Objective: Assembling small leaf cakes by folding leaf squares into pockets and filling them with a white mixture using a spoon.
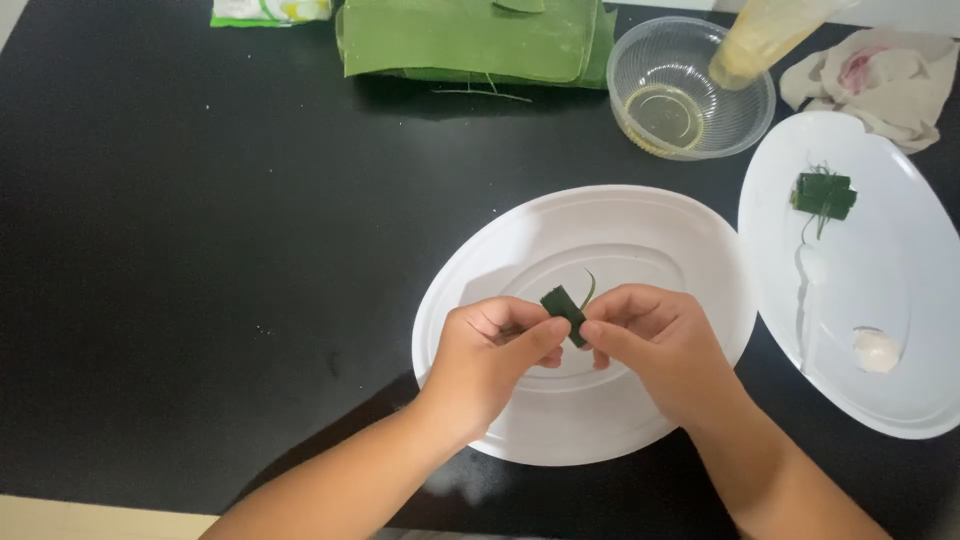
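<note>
Both hands, left (495, 350) and right (655, 345), pinching small folded dark-green leaf parcel (566, 312) above oval white plastic plate (460, 300); clear bowl (640, 55) at one o'clock.

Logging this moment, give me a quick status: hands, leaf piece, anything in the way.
Left hand and right hand both pinching folded green leaf piece. Held over white plate. Nothing in the way.

Home kitchen table, food prep under way.
Just under the pinching fingers sits a white oval plate (500, 420) on a black tabletop (200, 250); up beyond the grip, stacked green leaves (470, 40) and a clear bowl (640, 60) of oil; off to the side, a stained cloth (890, 85).
</note>
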